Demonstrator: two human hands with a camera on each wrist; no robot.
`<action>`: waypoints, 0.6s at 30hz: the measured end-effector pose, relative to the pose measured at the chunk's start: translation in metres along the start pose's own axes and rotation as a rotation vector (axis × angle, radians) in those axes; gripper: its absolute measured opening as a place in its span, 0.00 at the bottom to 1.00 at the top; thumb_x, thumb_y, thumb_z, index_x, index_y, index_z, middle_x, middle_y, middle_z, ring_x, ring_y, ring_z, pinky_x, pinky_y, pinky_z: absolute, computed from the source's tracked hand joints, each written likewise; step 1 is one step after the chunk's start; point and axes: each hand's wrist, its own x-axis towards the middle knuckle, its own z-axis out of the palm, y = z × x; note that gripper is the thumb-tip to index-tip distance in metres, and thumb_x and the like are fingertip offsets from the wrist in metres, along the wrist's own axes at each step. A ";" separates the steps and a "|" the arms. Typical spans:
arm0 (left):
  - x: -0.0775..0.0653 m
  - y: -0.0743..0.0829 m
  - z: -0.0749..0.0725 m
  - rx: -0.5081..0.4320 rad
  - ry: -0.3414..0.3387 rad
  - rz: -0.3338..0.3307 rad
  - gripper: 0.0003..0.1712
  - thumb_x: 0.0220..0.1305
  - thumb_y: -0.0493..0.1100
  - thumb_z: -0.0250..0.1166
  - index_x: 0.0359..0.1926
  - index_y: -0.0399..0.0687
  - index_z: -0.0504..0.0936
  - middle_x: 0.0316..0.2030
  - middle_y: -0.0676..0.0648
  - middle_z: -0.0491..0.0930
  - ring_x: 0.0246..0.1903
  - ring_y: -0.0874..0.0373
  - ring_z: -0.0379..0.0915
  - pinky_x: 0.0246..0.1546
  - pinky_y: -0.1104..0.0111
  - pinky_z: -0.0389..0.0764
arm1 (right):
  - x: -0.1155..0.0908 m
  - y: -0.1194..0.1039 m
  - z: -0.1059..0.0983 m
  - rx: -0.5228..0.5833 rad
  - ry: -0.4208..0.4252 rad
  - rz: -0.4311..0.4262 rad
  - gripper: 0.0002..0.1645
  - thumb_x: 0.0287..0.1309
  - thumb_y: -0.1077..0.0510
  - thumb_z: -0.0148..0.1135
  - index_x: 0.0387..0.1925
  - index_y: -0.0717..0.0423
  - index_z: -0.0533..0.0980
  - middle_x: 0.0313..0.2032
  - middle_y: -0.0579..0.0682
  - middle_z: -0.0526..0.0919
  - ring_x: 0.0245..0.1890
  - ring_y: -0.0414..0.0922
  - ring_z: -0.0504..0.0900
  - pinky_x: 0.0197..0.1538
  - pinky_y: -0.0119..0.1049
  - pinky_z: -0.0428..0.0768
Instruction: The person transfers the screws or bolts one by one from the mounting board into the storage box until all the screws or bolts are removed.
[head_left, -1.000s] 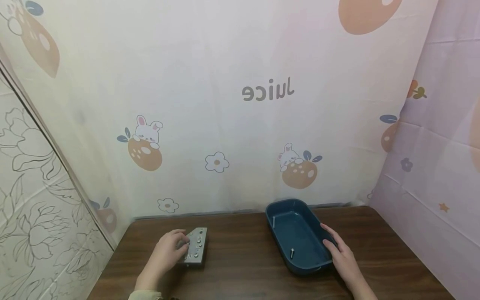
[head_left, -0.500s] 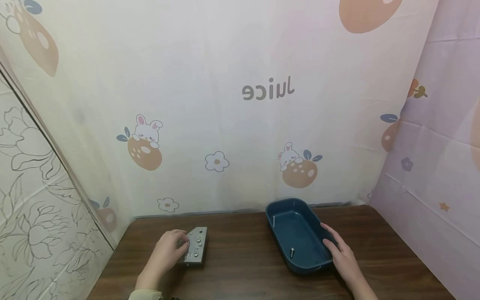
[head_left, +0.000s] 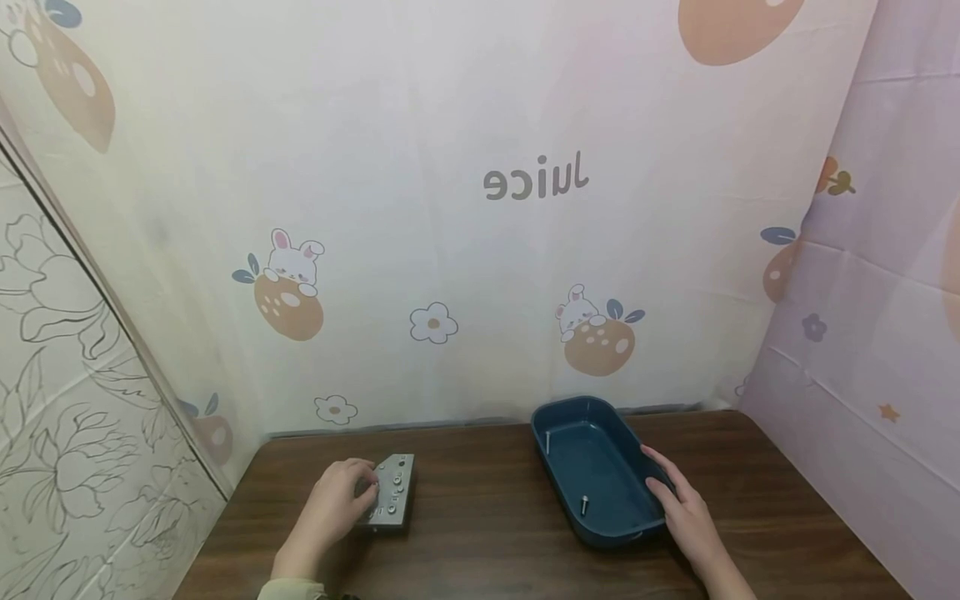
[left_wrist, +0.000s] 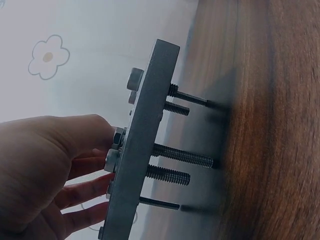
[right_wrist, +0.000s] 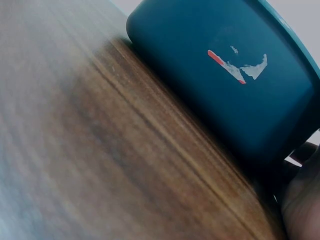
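A grey metal plate (head_left: 395, 492) with one cut corner, set with bolts and nuts, lies at the left of the table. My left hand (head_left: 337, 493) is over its left part, thumb and fingers bent at a hex bolt head (left_wrist: 118, 137) on its upper face. Below the plate (left_wrist: 145, 130) in the left wrist view, several threaded bolt shanks (left_wrist: 182, 155) stick out toward the table. My right hand (head_left: 682, 512) grips the right wall of a deep blue rectangular dish (head_left: 573, 508), thumb over the rim. Two loose bolts, a nearer bolt (head_left: 584, 505) and a farther bolt (head_left: 547, 442), are in the dish.
Both things stand on a dark wood table (head_left: 472, 508), dish at right, plate at left. A patterned cloth (head_left: 450, 250) hangs behind the table's back edge, with another cloth (head_left: 862, 333) on the right. Torn label scraps (left_wrist: 47, 57) are not the cloth's flower print.
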 end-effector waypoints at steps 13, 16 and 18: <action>0.001 0.001 0.001 -0.002 0.005 0.004 0.08 0.58 0.41 0.72 0.26 0.59 0.81 0.46 0.48 0.85 0.53 0.45 0.76 0.57 0.48 0.74 | -0.001 0.001 0.000 0.003 -0.004 -0.008 0.34 0.76 0.39 0.46 0.78 0.38 0.57 0.78 0.52 0.55 0.77 0.61 0.47 0.67 0.73 0.51; 0.002 0.000 0.001 0.002 0.005 0.000 0.09 0.57 0.42 0.72 0.26 0.59 0.81 0.46 0.48 0.85 0.53 0.45 0.76 0.58 0.47 0.73 | 0.000 0.001 0.000 0.012 -0.004 -0.010 0.34 0.76 0.39 0.46 0.78 0.39 0.57 0.77 0.53 0.55 0.77 0.61 0.47 0.67 0.73 0.50; 0.002 -0.001 0.002 0.004 0.007 -0.004 0.08 0.57 0.42 0.71 0.25 0.59 0.81 0.46 0.48 0.85 0.53 0.45 0.76 0.58 0.47 0.72 | 0.000 0.001 0.000 0.014 -0.003 -0.012 0.34 0.76 0.39 0.46 0.77 0.39 0.57 0.77 0.53 0.55 0.77 0.61 0.47 0.67 0.73 0.50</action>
